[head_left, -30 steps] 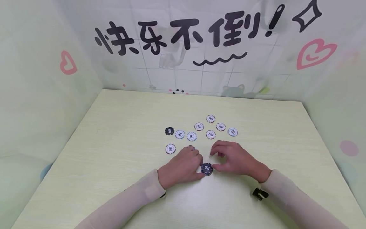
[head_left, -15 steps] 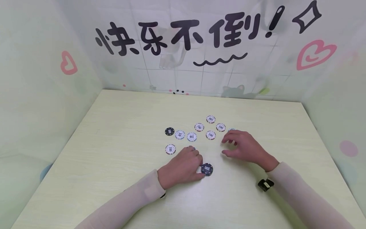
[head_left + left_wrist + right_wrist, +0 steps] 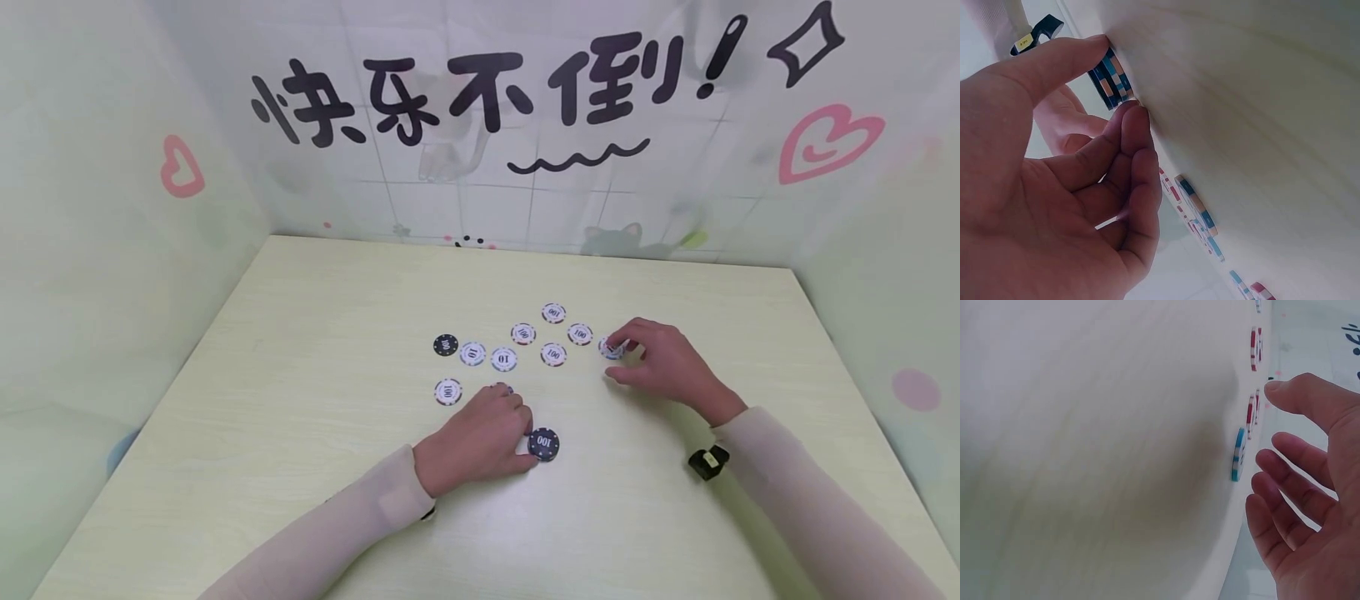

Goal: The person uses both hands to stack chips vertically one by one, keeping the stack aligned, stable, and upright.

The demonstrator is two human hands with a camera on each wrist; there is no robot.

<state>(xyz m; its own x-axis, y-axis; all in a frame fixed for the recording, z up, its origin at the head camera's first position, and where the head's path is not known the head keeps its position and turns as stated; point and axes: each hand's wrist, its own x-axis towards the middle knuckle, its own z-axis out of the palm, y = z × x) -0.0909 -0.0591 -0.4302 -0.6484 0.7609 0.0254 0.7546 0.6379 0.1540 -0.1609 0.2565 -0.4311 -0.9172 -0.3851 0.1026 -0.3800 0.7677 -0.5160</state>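
My left hand (image 3: 476,437) holds a small stack of poker chips (image 3: 543,444) by its edge, a black 100 chip on top. In the left wrist view the stack (image 3: 1113,78) shows several layers between thumb and fingertips, standing on the table. My right hand (image 3: 660,362) hovers over a white poker chip with light blue edge marks (image 3: 609,348), its fingertips partly covering it. In the right wrist view the fingers of the right hand (image 3: 1310,469) are loosely bent and apart from that chip (image 3: 1238,455). Part of another chip (image 3: 510,389) shows behind the left knuckles.
Several white chips lie flat nearby, among them a 100 chip (image 3: 553,355) and a 10 chip (image 3: 504,359). A black 100 chip (image 3: 446,345) lies at the left of the group. Printed curtain walls (image 3: 450,200) stand behind and beside the table (image 3: 315,333).
My right hand has left the chip stack and moved right and away from me to the blue-edged white chip. The left hand stays on the stack.
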